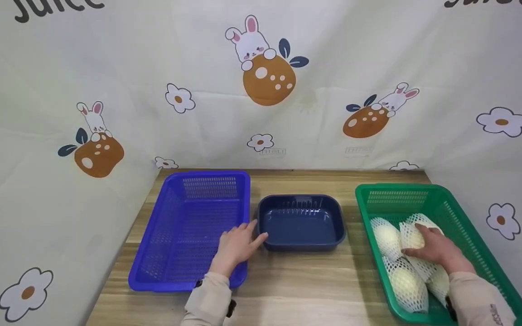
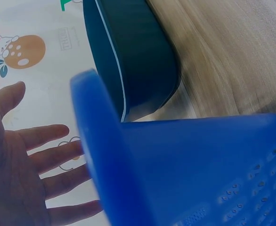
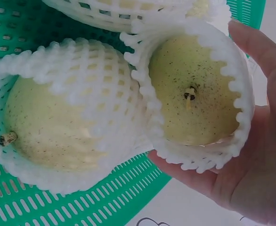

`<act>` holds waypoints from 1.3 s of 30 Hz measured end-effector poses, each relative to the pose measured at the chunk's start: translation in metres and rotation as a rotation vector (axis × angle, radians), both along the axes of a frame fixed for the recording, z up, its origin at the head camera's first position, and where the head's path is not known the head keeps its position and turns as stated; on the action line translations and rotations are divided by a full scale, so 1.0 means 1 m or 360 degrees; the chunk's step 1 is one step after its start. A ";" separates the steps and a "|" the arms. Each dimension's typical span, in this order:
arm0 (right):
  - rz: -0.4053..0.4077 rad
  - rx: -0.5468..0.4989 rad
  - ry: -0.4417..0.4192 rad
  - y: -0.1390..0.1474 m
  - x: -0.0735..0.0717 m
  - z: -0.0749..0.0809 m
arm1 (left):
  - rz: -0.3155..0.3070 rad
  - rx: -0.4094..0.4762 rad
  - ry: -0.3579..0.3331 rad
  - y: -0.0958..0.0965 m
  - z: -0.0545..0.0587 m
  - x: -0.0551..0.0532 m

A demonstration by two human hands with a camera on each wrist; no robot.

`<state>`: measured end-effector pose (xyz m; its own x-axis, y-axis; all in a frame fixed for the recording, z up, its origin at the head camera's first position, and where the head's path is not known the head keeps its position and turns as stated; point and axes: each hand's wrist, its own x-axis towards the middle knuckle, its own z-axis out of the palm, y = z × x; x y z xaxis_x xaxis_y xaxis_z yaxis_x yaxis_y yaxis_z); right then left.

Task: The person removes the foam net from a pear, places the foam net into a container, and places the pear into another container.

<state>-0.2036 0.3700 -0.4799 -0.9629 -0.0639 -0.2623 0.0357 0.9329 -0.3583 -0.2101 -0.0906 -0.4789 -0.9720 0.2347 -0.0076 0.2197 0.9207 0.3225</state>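
In the green basket (image 1: 374, 253), several pale yellow-green pears lie in white foam nets. My right hand (image 1: 437, 246) curls its thumb and fingers round one netted pear (image 3: 194, 94), whose short stem faces the right wrist camera. Beside it, touching its net, lies another netted pear (image 3: 53, 122). My left hand (image 1: 238, 244) is spread with nothing in it, above the right rim of the blue basket (image 1: 246, 203). Its fingers reach close to the navy dish (image 1: 302, 231); whether they touch the dish or the rim, I cannot tell.
The blue basket stands at the left of the wooden table (image 1: 297, 290), with the navy dish between it and the green basket. Behind and at both sides hangs a pale printed cloth (image 1: 315, 127). The baskets' raised rims stand up around their contents.
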 end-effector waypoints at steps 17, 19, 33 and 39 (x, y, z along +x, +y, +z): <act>-0.0036 0.0015 -0.0019 -0.001 -0.002 0.000 | 0.0001 0.0004 0.0000 0.000 -0.003 0.001; -0.0042 0.0031 -0.0006 0.000 -0.002 0.002 | -0.0003 0.0014 0.0002 0.000 -0.002 0.001; 0.0178 -0.0093 0.0599 -0.040 -0.005 0.053 | 0.0009 0.0021 0.0012 -0.003 -0.002 0.001; 0.0441 -0.0171 0.0875 -0.084 0.000 0.060 | -0.0002 0.0018 0.0001 -0.002 -0.004 0.001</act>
<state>-0.2038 0.2860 -0.4196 -0.8991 -0.3292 0.2886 -0.4188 0.8388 -0.3479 -0.2095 -0.0925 -0.4827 -0.9718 0.2358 -0.0046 0.2209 0.9169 0.3325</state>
